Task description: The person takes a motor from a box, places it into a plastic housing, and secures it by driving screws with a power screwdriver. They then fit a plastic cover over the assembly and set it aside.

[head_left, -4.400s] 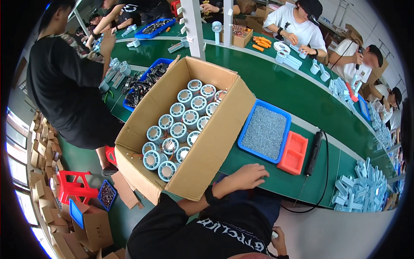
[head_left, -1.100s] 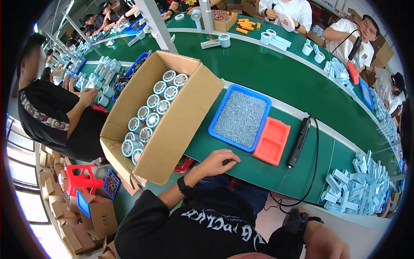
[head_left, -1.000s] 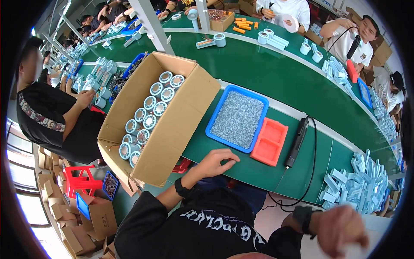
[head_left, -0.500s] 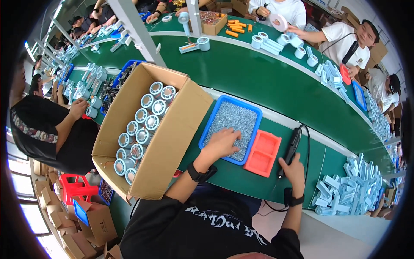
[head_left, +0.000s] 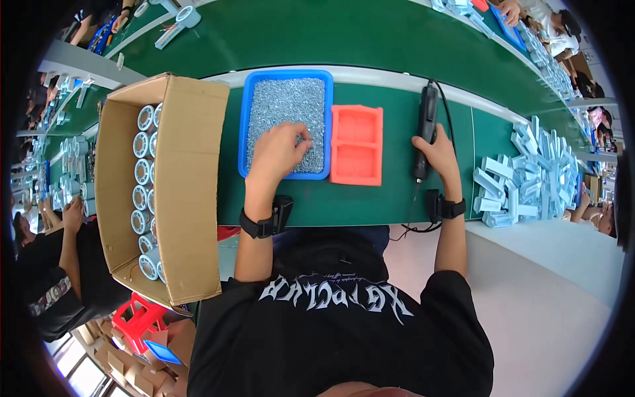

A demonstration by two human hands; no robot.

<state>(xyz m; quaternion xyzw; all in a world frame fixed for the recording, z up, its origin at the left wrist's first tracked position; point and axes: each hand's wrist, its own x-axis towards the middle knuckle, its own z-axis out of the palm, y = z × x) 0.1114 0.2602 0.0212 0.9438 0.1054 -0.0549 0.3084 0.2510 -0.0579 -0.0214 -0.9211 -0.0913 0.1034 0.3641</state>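
Right hand (head_left: 442, 156) has come onto the black electric screwdriver (head_left: 428, 109), grip wrapped round it.
Left hand (head_left: 275, 155) curls over screws (head_left: 284, 99) in the blue tray (head_left: 245, 126); pinch unclear.

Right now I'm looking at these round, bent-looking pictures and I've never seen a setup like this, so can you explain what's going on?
There's no robot here, just a person's two bare hands. Every picture comes from the left of two wide fisheye cameras worn on the person's head, looking down, which is why straight edges bend.

On the green table, the left hand is over a blue tray of small silvery pieces, fingers curled down; I can't tell whether it holds one. The right hand is at a black corded tool, thumb across it; how firmly is unclear.

Between them sits a red two-compartment tray. At left is an open cardboard box of round parts; at right, piled pale-blue pieces.
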